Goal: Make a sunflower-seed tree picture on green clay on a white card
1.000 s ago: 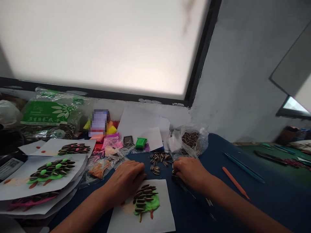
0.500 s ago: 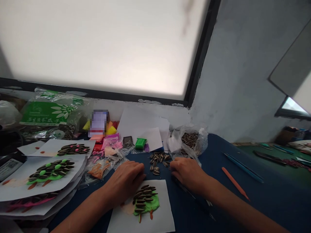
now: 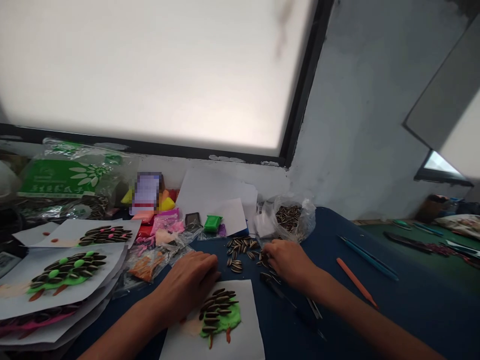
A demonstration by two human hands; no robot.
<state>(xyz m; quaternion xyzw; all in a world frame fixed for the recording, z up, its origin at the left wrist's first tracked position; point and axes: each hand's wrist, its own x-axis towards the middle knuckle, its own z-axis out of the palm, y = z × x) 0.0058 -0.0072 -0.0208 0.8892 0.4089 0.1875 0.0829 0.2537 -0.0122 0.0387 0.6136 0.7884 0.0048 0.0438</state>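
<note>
A white paper card [image 3: 247, 345] lies in front of me, bearing a green clay shape [image 3: 229, 318] covered with striped sunflower seeds [image 3: 215, 311]. My left hand [image 3: 195, 276] rests over the card's upper left edge, its fingers curled down and their tips hidden. Beyond the card is a small loose pile of sunflower seeds [image 3: 242, 245]. At that pile's right side, my right hand [image 3: 287, 260] is closed with fingertips down among several seeds; whether it pinches one is hidden. Below it lie a black pen [image 3: 272, 282] and metal tweezers [image 3: 314, 308].
Finished-looking seed pictures [image 3: 71, 272] are stacked at left. Behind are clay packets [image 3: 213, 223], white sheets [image 3: 213, 192], an open plastic bag of seeds [image 3: 288, 217] and a larger green seed bag [image 3: 56, 177]. An orange tool [image 3: 357, 282] and blue tool [image 3: 369, 257] lie right.
My right hand has shifted slightly up and away, uncovering more seeds, the black pen and the tweezers. The left hand stays at the card. The view has turned a little to the right.
</note>
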